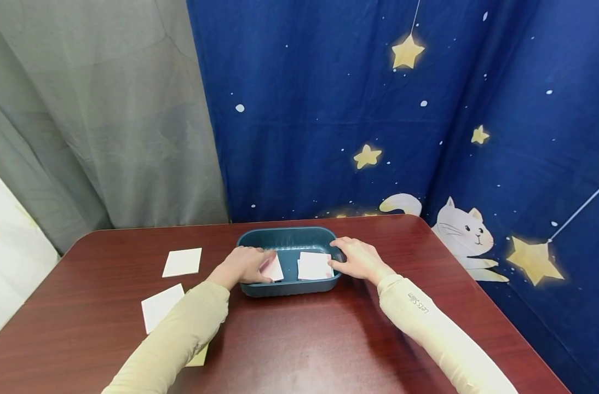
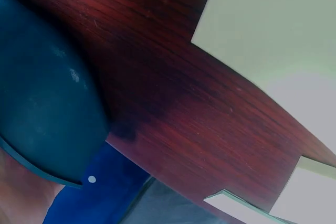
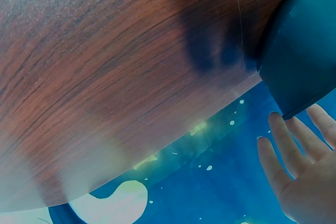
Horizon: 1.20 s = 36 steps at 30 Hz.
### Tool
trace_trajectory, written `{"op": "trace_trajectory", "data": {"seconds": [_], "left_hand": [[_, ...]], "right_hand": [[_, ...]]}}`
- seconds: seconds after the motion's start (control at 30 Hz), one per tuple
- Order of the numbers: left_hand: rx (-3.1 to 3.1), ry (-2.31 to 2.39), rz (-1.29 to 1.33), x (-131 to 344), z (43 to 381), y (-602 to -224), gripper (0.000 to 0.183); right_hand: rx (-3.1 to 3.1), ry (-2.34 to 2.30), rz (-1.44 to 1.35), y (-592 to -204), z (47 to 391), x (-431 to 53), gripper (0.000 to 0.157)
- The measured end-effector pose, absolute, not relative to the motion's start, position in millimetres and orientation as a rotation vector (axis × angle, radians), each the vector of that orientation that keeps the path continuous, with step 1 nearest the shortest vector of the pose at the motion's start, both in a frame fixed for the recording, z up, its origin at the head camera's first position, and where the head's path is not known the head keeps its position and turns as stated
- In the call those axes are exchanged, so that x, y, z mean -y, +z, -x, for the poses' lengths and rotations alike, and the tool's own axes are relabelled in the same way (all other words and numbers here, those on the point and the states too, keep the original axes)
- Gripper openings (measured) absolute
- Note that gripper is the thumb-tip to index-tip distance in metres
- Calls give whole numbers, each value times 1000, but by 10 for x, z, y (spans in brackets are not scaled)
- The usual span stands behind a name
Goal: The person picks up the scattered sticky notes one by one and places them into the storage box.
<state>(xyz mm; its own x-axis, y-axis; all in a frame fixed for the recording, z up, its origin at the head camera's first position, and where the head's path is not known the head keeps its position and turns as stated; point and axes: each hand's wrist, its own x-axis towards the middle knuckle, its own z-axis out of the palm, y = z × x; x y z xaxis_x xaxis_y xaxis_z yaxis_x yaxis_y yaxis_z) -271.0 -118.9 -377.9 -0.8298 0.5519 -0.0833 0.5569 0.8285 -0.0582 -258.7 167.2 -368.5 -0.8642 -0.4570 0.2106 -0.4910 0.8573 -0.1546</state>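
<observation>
A dark teal oval bin (image 1: pixel 289 287) stands on the table. My left hand (image 1: pixel 242 265) reaches over its left end, thumb and fingers at opposite edges of a white square card (image 1: pixel 275 268) that it grips inside the bin; the palm hides part of this card. In the right half of the bin lies a small stack of white square cards (image 1: pixel 314 266). At the right end, my right hand (image 1: pixel 358 260) reaches over the rim with its thumb by the stack's edge. The right wrist view shows the fingers (image 3: pixel 299 150) spread and fairly straight beside the rim.
Left of the bin, two white square cards (image 1: pixel 183 262) (image 1: pixel 162 306) lie apart on the reddish-brown table (image 1: pixel 299 339). A yellowish card (image 1: pixel 198 358) is partly hidden under the left sleeve. A grey curtain (image 1: pixel 147 137) and a blue starry curtain (image 1: pixel 309 109) hang behind the table.
</observation>
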Motion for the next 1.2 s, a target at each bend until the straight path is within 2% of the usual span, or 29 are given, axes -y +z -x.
{"op": "trace_trajectory", "data": {"seconds": [1.2], "left_hand": [[-2861,-227,-869,1136,2767,-3848,67]], "right_hand": [[2868,314,-740,-3691,2578,-1678,50]]}}
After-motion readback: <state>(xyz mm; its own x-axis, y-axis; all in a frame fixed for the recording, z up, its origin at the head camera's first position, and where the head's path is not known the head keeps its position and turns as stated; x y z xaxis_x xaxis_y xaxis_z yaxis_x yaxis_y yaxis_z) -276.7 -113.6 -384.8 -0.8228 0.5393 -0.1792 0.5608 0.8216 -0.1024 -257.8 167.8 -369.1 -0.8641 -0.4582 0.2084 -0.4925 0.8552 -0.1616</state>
